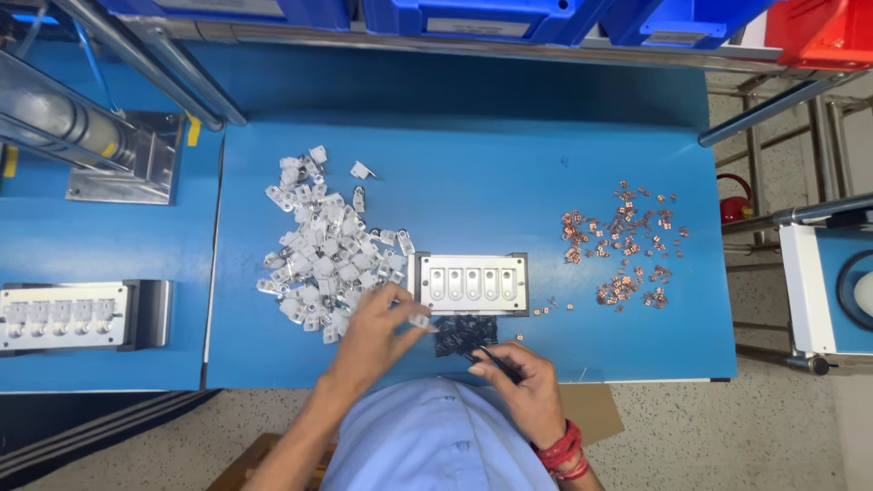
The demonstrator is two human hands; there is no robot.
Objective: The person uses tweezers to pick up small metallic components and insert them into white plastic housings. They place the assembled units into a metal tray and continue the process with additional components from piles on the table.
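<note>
At the bottom centre of the frame, the right hand is curled partly closed around a thin black tool, which it pinches between thumb and fingers; the tool's tip points up-left toward a small heap of black parts. Just left of it, the left hand has its fingers drawn together, pinching a small white metal piece at its fingertips, just below the lower left corner of the metal fixture. That fixture lies a little above the hands at mid-frame, with five pale slots in a row. To its left spreads a broad pile of white metal brackets, touching the left hand's knuckles. Right of the fixture, well apart, small copper-coloured parts lie scattered. All rest on the blue table. At the far left sits a second fixture, and blue bins line the top edge.
</note>
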